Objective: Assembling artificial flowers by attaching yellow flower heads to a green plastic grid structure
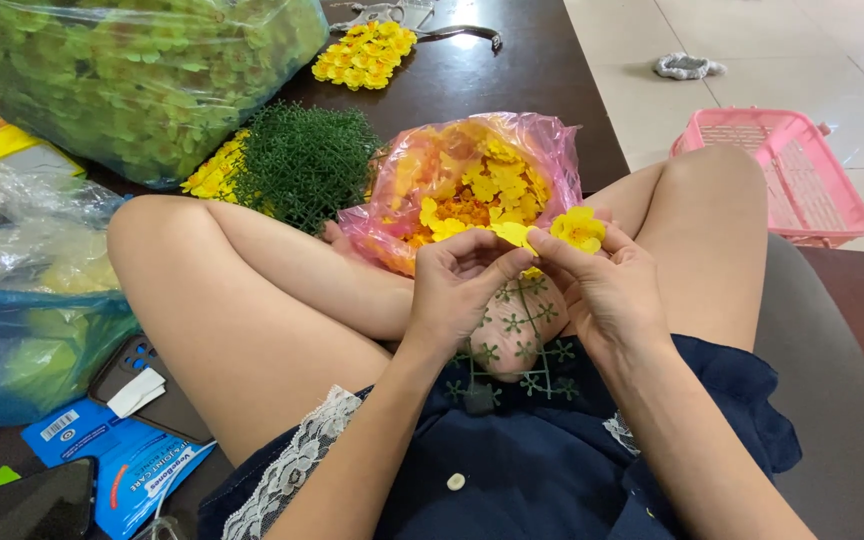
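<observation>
Seen from above, our left hand (462, 285) and right hand (602, 290) meet over our crossed legs, fingertips pinching a yellow artificial flower (579, 229) between them. A green plastic grid (517, 345) lies on our lap beneath the hands. Just beyond, a pink plastic bag (542, 150) holds more yellow blossoms; a pink basket (802, 175) stands on the tiled floor at right.

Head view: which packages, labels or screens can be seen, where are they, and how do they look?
Blue packet: bottom left, flat, white barcode label.
Phone: bottom-left corner, dark screen.
Pink bag: ahead of the hands, holding yellow flowers.
Clear bag: top left, big, holding green-yellow flowers.
Yellow box: left edge, partly hidden.
</observation>
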